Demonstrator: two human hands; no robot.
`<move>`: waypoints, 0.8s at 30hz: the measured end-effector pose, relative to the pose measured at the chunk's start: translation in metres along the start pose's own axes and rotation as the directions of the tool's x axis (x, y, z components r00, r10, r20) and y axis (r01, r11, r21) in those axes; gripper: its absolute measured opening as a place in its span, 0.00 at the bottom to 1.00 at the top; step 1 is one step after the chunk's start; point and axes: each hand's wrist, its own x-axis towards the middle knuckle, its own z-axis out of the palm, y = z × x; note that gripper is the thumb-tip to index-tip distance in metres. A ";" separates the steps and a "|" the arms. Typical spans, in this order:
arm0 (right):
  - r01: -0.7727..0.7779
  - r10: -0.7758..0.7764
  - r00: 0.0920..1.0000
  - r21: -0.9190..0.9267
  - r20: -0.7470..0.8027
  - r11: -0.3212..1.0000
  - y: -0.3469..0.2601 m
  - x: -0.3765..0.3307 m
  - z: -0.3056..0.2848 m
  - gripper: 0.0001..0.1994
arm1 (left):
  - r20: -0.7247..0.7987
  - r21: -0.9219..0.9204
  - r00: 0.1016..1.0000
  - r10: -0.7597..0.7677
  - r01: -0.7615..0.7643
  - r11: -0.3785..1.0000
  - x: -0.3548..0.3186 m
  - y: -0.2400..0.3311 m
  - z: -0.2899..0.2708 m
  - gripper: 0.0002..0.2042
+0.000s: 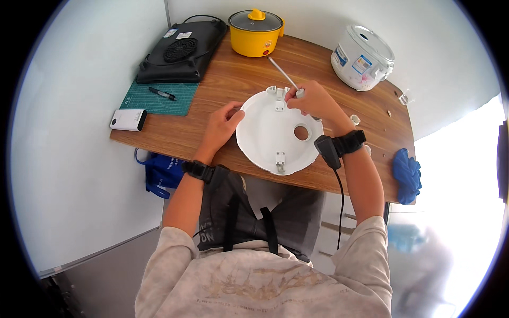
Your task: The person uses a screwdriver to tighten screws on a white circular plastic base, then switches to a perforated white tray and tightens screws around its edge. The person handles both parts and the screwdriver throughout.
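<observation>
A round white plastic cover [260, 132] lies at the table's front edge, its hollow side up, with a round hole right of its middle and small fittings at its far and near rims. My left hand [220, 124] grips its left rim, thumb on the edge. Above the far right part of the cover, my right hand [313, 100] is closed around a screwdriver [283, 72]. Its thin metal shaft points away and to the left, toward the yellow pot; my fingers hide much of the handle.
A yellow electric pot [254, 40] and a white rice cooker body [360, 61] stand at the back. On the left are a black appliance [183, 50], a green cutting mat [180, 100], a pen [162, 94] and a white power bank [129, 120]. Small parts [355, 120] and blue cloth [406, 175] lie right.
</observation>
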 end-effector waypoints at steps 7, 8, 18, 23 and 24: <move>-0.026 0.025 0.998 0.027 0.053 0.999 0.008 0.020 0.021 0.05 | 0.030 0.005 0.999 -0.034 0.034 0.999 -0.001 0.005 -0.003 0.16; -0.029 0.026 0.998 0.057 0.056 0.998 0.012 0.022 0.022 0.05 | 0.030 0.009 0.999 -0.030 0.030 1.000 -0.001 0.006 -0.003 0.16; -0.093 0.085 0.990 0.068 0.116 0.993 0.026 0.030 0.023 0.06 | 0.035 -0.034 0.999 -0.028 0.029 0.999 -0.001 0.007 -0.001 0.14; -0.087 0.076 0.989 0.085 0.125 0.993 0.030 0.031 0.025 0.05 | 0.044 -0.005 0.997 -0.060 0.060 0.998 -0.002 0.012 -0.003 0.14; -0.075 0.064 0.991 0.090 0.117 0.993 0.030 0.031 0.026 0.05 | 0.051 0.000 0.996 -0.074 0.074 0.997 -0.003 0.012 -0.003 0.14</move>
